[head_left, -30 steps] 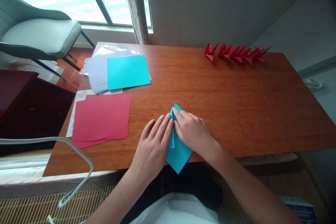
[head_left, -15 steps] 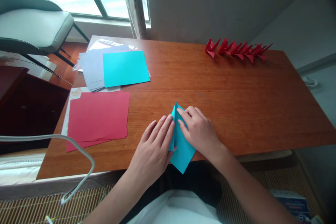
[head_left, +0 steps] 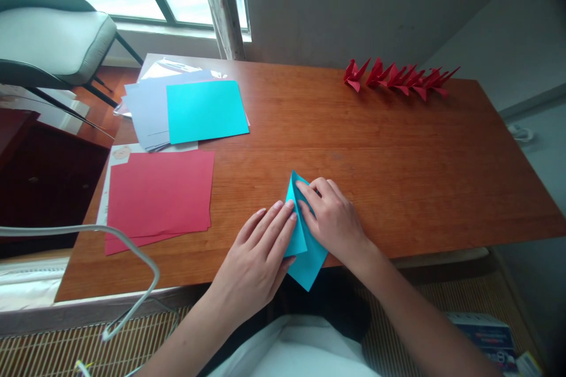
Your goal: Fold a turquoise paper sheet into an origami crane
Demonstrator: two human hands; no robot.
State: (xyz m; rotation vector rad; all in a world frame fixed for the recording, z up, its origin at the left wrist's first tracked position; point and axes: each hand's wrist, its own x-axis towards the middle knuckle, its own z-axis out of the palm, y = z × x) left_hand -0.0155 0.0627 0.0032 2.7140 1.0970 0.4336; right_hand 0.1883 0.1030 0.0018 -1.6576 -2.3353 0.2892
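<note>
A partly folded sheet of turquoise paper (head_left: 312, 259) lies at the table's front edge, its lower corner sticking out past the edge. It has a pointed top and a raised flap on its left side. My left hand (head_left: 260, 247) has its long fingers laid along that flap, the thumb at the flap's lower edge, so the flap is between them. From the right, my right hand (head_left: 333, 212) grips the sheet near the top, index finger and thumb bent onto the paper along the crease. Its other fingers are curled, and part of the sheet is hidden beneath them.
Red paper sheets (head_left: 161, 194) lie on the left of the wooden table (head_left: 398, 171). Behind them, a turquoise sheet (head_left: 207, 112) tops pale papers (head_left: 148, 109). Several red folded-paper cranes (head_left: 400, 79) stand in a row at the back right. A white cable (head_left: 145, 259) curves at lower left.
The left flap has swung further right across the sheet, its lower corner now further over. My left fingers have moved slightly down with it; my right hand stays near the top.
</note>
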